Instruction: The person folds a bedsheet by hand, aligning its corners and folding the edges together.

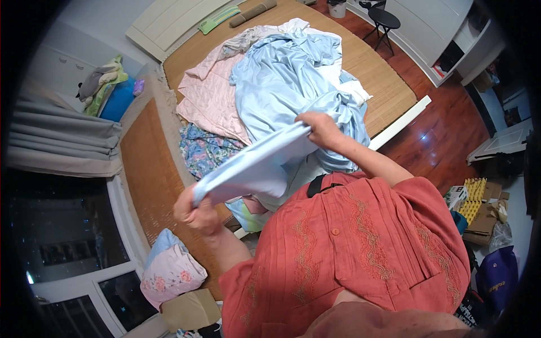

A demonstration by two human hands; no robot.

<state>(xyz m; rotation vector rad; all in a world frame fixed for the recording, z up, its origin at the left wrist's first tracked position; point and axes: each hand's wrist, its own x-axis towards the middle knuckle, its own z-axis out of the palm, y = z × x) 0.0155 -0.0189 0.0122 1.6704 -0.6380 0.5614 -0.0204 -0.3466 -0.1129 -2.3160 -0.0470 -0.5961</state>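
Note:
A light blue cloth (253, 158) is stretched on a slant between my two hands, its upper edge pulled fairly straight. My left hand (197, 213) is closed on the lower left end. The other end is pinched by my right hand (321, 129), higher and farther from me. The lower part of the cloth hangs loose in front of my red shirt. Just beyond, a shiny light blue sheet (276, 79) lies rumpled on the bed. Beside it are a pink quilt (208, 90) and a blue floral cloth (205, 149).
A woven mat (372, 73) covers the bed. A rolled mat (253, 13) and a green striped pillow (220, 20) lie near the headboard. At left, a floral pillow (173, 270) rests by the window. A black stool (384, 20) and cardboard boxes (483, 219) stand at right.

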